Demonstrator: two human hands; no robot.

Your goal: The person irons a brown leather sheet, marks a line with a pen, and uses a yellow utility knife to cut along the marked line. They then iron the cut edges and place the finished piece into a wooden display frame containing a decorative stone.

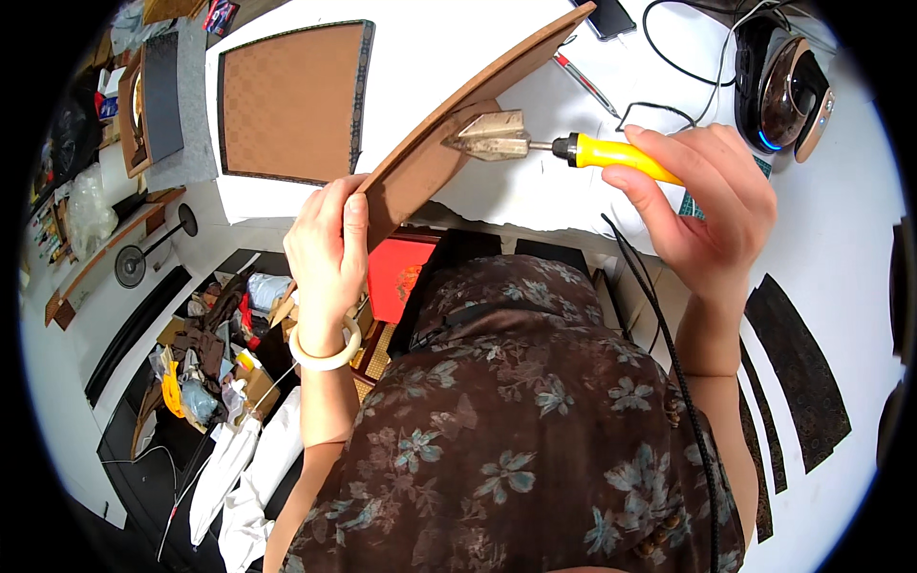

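My left hand [328, 234] grips the lower end of a long brown panel [411, 187], thumb on the near side. The panel stands tilted on edge over the white table and slants up to the right. My right hand [712, 196] pinches the yellow handle of a hand tool [626, 158] with a black collar and thin shaft. Its pointed, wedge-shaped metal head [492, 137] reaches the panel's inner face; whether the tip touches, I cannot tell. Left of the panel, a brown curved-sided piece with dark edging [291, 100] lies flat.
A red-and-grey pen [586, 83] and a phone [611, 19] lie beyond the tool. A dark appliance with a blue light [785, 91] stands at the far right, cables beside it. Dark patterned strips [798, 372] lie on the right. A cluttered pile [215, 353] sits lower left.
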